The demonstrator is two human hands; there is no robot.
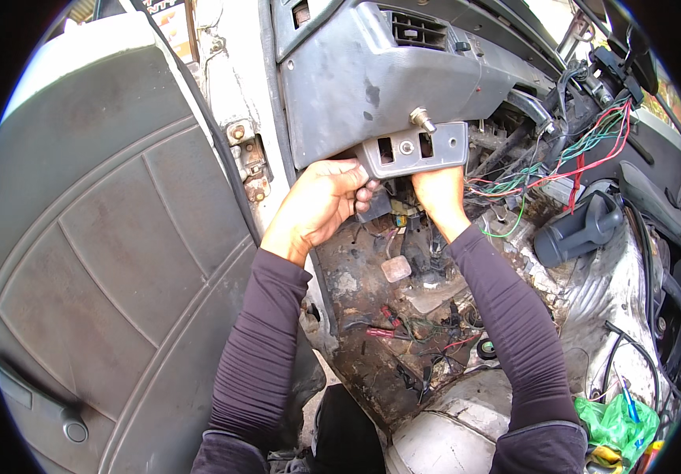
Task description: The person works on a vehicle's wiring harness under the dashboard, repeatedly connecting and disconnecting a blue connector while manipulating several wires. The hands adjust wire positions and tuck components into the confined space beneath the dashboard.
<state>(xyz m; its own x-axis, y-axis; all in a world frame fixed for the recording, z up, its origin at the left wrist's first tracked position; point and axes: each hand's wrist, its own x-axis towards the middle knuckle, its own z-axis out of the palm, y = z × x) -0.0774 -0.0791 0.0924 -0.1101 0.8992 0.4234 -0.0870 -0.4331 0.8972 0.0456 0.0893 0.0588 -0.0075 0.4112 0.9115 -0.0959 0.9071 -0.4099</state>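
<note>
A grey plastic switch panel [441,147], with rectangular openings and a round metal fitting between them, hangs at the lower edge of the grey dashboard [332,99]. My left hand [325,204] pinches the panel's lower left corner. My right hand [438,196] reaches up behind the panel, its fingers hidden there. A threaded metal shaft [423,120] sticks out of the dashboard just above the panel. Loose red and green wires [601,142] hang to the right of my right hand.
An open door [103,261] fills the left side. The stained footwell floor [348,284] holds red tools [384,332] and scattered wire bits. At right lie a dark plastic container [570,237] and a green bag [613,423]. An air vent [419,31] sits higher on the dashboard.
</note>
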